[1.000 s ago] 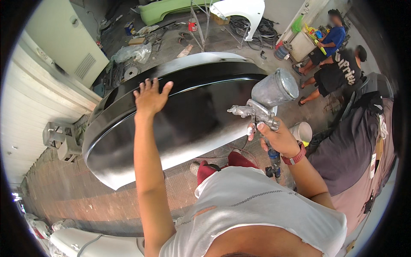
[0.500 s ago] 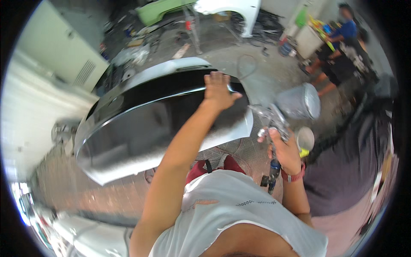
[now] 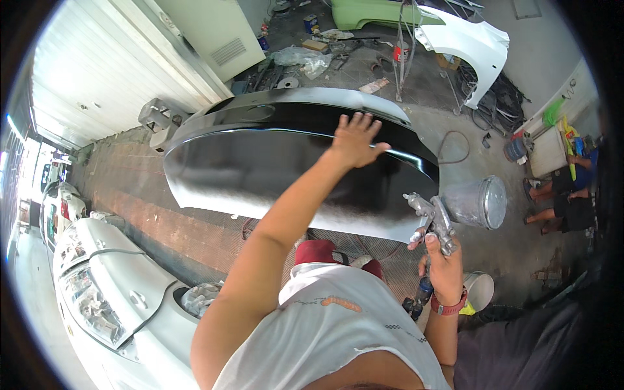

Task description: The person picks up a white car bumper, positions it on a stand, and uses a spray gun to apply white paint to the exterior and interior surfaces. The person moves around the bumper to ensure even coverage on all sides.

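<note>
A car trunk lid [image 3: 260, 156], black over its middle and fading to white along the edges, lies lengthwise in front of me. My left hand [image 3: 355, 140] is open, fingers spread, palm down over the ridge line right of the lid's middle. Whether it touches the paint or hovers just above, I cannot tell. In my right hand [image 3: 444, 263], beside the lid's near right corner, I grip a paint spray gun [image 3: 437, 221] by its handle. A large grey cup [image 3: 478, 201] is attached to the gun and points right. A dark hose fitting [image 3: 421, 292] hangs beneath my grip.
A white car [image 3: 110, 279] with plastic over parts of it stands at lower left. Behind the lid are a white fender [image 3: 471, 42] on a stand, a green panel [image 3: 370, 14] and floor clutter. A bucket [image 3: 480, 291] is by my right wrist. People [image 3: 572, 188] stand at far right.
My view has swung left, bringing the white car into fuller sight. My left hand has shifted left along the lid, still spread. The spray gun stays in my right hand.
</note>
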A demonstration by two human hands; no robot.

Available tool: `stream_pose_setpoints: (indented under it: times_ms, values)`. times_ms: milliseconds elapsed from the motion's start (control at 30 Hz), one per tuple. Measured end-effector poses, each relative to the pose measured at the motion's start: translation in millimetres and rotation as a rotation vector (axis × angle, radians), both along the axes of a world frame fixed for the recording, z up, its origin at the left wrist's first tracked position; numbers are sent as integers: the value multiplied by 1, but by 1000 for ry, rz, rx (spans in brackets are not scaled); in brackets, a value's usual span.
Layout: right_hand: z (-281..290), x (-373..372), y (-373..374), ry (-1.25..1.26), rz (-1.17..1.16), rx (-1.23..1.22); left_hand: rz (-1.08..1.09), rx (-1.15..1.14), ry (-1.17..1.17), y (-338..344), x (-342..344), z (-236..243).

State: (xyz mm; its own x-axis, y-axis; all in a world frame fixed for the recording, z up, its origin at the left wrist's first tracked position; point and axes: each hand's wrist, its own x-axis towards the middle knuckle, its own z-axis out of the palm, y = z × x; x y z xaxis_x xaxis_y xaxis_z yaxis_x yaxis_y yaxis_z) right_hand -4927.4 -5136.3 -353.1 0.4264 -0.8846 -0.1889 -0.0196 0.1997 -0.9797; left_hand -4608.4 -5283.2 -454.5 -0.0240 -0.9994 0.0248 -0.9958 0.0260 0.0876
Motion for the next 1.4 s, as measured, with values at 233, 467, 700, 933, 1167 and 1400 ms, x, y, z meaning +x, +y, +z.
stream_pose_setpoints:
  times_ms: [233, 467, 700, 933, 1167, 1400]
  values:
    - [35, 69, 0, 59, 136, -86, 350, 48, 116, 72, 179, 45]
    - [51, 193, 18, 51, 164, -4, 592, 119, 258, 165, 382, 30]
    - [52, 272, 18, 100, 144, 7, 811, 199, 376, 220, 560, -15]
    - [54, 287, 13, 146, 89, -9, 881, 342, 428, 180, 613, -42]
    - [52, 265, -8, 131, -49, 29, 518, 477, 198, 88, 504, -18]
    - [36, 215, -43, 60, -133, 58, 286, 752, 203, -11, 384, 15]
